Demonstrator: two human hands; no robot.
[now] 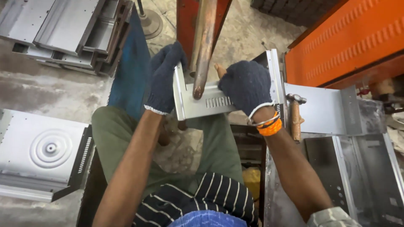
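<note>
- Head view: two gloved hands hold one folded grey sheet-metal bracket [210, 103] in the middle of the scene, above the person's lap.
- Left hand [163, 77], in a dark knit glove, is clamped on the bracket's left edge.
- Right hand [246, 86], gloved alike, is closed over the bracket's right part, one bare fingertip showing.
- One copper-coloured rod [205, 46] comes down from the far side, its tip touching the bracket.
- One hammer [296, 115] lies just right of the right wrist on a grey metal plate [326, 109].
- One embossed panel [42, 151] lies near left; a stack of grey panels [63, 31] sits far left.
</note>
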